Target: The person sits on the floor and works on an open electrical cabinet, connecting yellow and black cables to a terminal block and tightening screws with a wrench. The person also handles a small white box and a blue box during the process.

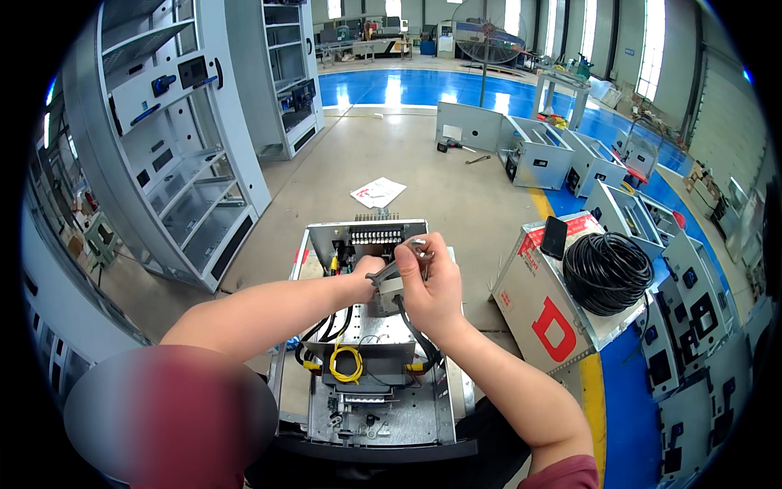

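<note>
My right hand [432, 281] is closed around a silver wrench [380, 277], whose jaw end points left toward my other hand. Inside the open metal electrical drawer unit [350, 326], my left hand [371, 273] reaches to the area below the terminal block [376, 237]; its fingers are mostly hidden. A grey block-shaped component [392, 288] lies just under the wrench. Thick black cables [417, 330] run from there toward the near part of the unit. A coil of yellow wire [346, 365] hangs at the middle partition.
At the right, a box [529, 297] carries a black cable coil [608, 273] and a phone [554, 237]. A paper sheet [379, 192] and a power drill [450, 147] lie on the floor. Tall grey cabinets [236, 106] stand left; several metal drawer units [542, 159] line the right.
</note>
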